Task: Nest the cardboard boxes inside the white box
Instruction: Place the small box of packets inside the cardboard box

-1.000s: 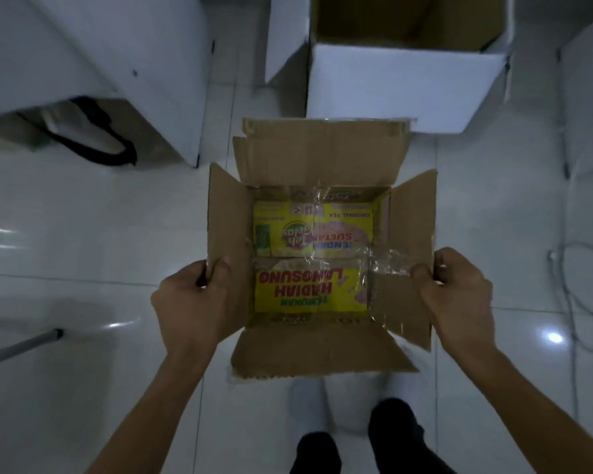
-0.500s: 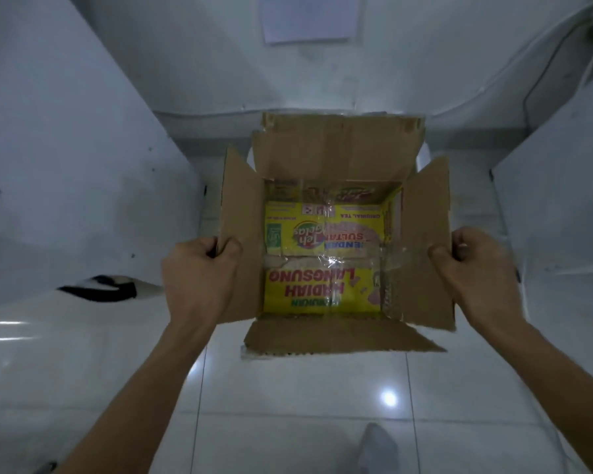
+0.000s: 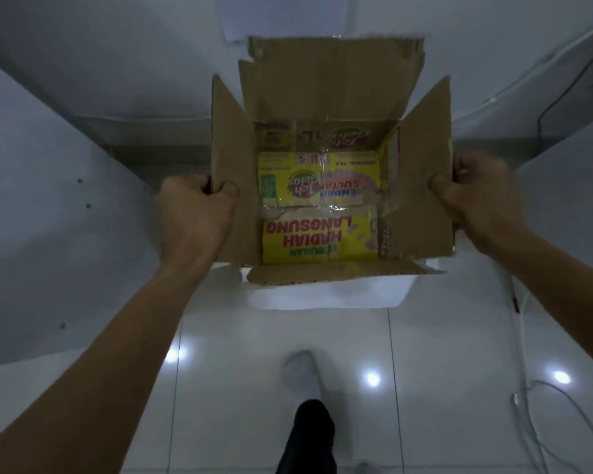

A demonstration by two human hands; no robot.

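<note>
An open brown cardboard box point(image 3: 332, 97) with four flaps spread and yellow printed panels taped across its bottom is held up in front of me. My left hand point(image 3: 196, 213) grips its left flap and my right hand point(image 3: 480, 200) grips its right flap. The white box point(image 3: 326, 292) stands on the floor right under it; only its near wall shows below the cardboard box's front flap. Whether the cardboard box touches the white box I cannot tell.
White panels point(image 3: 48, 217) flank me on the left and on the right point(image 3: 569, 206), with a wall behind. A white cable point(image 3: 528, 398) trails on the tiled floor at the right. My foot in a white sock point(image 3: 302, 374) is on the floor below.
I have carried the cardboard box forward with both hands; it now hangs over the white box, which stood farther off a second ago. The grip on both flaps is unchanged.
</note>
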